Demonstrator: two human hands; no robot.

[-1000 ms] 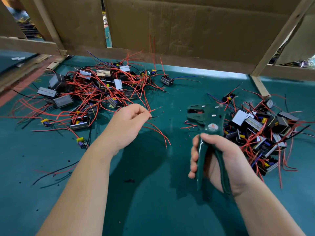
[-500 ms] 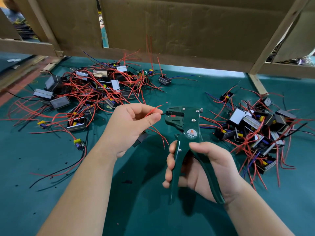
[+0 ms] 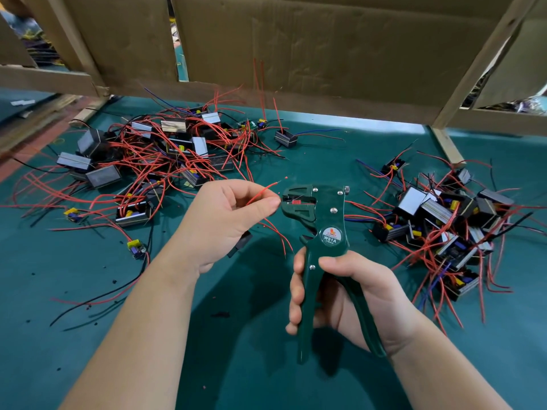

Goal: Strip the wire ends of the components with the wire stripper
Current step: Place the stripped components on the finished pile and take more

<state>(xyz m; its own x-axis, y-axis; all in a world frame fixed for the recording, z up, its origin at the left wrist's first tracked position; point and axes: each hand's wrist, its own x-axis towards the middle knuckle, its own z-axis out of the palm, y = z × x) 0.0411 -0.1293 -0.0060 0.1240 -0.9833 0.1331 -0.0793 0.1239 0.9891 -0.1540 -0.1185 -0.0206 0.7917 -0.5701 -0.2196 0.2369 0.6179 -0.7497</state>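
Right hand (image 3: 359,300): grips stripper (image 3: 325,229) handles, head up, above table (image 3: 260,368).
Left hand (image 3: 222,226): pinches red wire (image 3: 260,193) just beside its jaws.
Components: 2 heaps on table, left pile (image 3: 154,155), right pile (image 3: 444,220).

The person's left forearm (image 3: 142,335) shows on the left of the scene and the right forearm (image 3: 450,371) on the right. Both are uncovered from the near edge of the view up to the wrists. The left hand (image 3: 225,220) and the right hand (image 3: 364,303) are bare as well. The nails that show look short and plain. Faint creases cross the left wrist where it meets the hand.
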